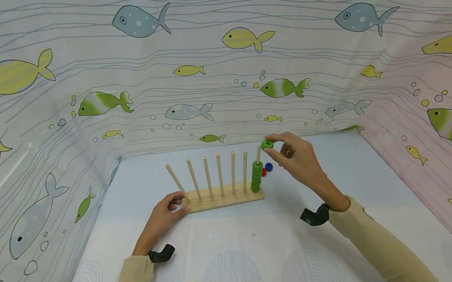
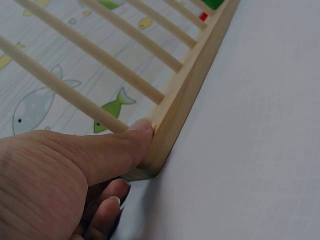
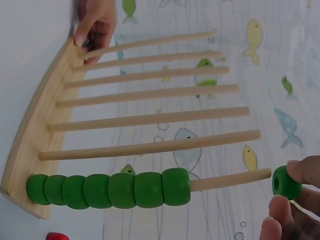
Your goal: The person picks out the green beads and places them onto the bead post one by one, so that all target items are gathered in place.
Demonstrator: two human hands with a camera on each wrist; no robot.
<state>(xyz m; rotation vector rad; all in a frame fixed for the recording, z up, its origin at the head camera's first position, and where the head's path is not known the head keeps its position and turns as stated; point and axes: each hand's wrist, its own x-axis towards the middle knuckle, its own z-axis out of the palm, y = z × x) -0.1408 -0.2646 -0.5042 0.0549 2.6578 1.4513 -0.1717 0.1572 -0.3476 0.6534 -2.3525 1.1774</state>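
Note:
A wooden peg rack point(image 1: 225, 201) with a row of upright pegs stands on the table. Several green beads point(image 1: 256, 177) are stacked on its rightmost peg point(image 3: 230, 179), whose upper part is bare. My right hand point(image 1: 297, 158) pinches one more green bead point(image 3: 286, 183) between thumb and fingers, close beside that peg's tip; its hole faces the peg in the right wrist view. At the rack's left end my left hand point(image 1: 166, 214) grips the base, the thumb point(image 2: 135, 145) lying on top at the front edge and the other fingers around the end.
A red bead point(image 1: 264, 172) and a blue bead point(image 1: 268, 167) lie on the table just behind the rack's right end, below my right hand. A fish-printed sheet point(image 1: 215, 86) rises behind and on both sides of the white table surface point(image 1: 231, 238).

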